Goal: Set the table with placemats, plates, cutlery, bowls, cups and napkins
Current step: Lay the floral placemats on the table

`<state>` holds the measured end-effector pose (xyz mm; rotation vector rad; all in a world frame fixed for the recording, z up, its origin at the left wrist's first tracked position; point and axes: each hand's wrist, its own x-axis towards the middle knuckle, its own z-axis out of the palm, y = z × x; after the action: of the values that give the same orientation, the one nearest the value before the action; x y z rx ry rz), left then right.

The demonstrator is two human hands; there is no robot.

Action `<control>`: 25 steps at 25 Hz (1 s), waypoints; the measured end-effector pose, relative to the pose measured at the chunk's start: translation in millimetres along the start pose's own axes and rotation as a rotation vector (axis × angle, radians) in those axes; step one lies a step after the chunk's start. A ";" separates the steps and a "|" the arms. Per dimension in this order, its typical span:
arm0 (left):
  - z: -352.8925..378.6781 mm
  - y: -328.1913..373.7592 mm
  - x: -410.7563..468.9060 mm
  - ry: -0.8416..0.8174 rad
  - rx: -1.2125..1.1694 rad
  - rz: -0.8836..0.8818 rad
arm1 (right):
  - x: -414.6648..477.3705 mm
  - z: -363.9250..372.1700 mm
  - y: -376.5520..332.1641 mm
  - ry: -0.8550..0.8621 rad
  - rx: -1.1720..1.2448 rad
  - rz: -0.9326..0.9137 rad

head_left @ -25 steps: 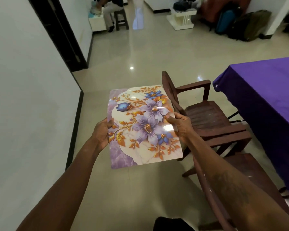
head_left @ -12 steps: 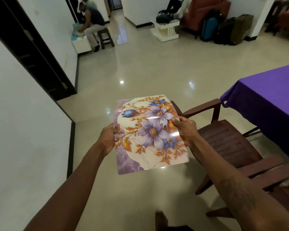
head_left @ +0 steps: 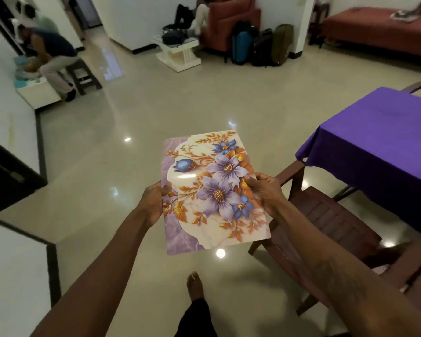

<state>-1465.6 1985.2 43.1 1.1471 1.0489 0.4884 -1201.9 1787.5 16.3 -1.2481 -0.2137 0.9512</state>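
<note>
The table point(head_left: 379, 147), draped in a purple cloth with nothing visible on the part in view, is the landmark here, and everything the coming move needs lies to its left. A dark wooden chair point(head_left: 331, 215) is drawn up against the table's near-left corner and stands between the table and the person. The floral placemat point(head_left: 212, 195) is held in the air left of that chair, well apart from the table and over bare floor, printed face up and roughly level. Its long axis runs away from the person, past the table's left side rather than toward it. So the mat probably has to travel rightward over the chair, and it may want a turn before it is laid down. The right hand point(head_left: 265, 190) grips the long edge on the table's side and is the nearer of the two to the cloth, so it would likely lead. The left hand point(head_left: 153, 200) grips the opposite long edge, the one farther from the table. Each thumb presses on the printed face while the fingers curl underneath, mostly hidden by the mat.
</note>
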 end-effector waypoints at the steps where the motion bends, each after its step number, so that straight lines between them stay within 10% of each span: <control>1: 1.6 8.6 27.3 -0.033 0.013 -0.010 | 20.1 3.7 -0.3 0.039 -0.008 -0.007; 11: 47.4 119.9 268.6 -0.274 0.251 -0.070 | 180.0 39.4 -43.5 0.350 0.070 -0.060; 25: 321.5 232.7 537.6 -0.589 0.556 -0.002 | 401.7 -73.1 -131.0 0.816 0.340 -0.165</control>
<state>-894.6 2332.1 40.6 1.6472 0.6734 -0.1689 -844.9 2019.7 -33.8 -1.1824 0.4642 0.2654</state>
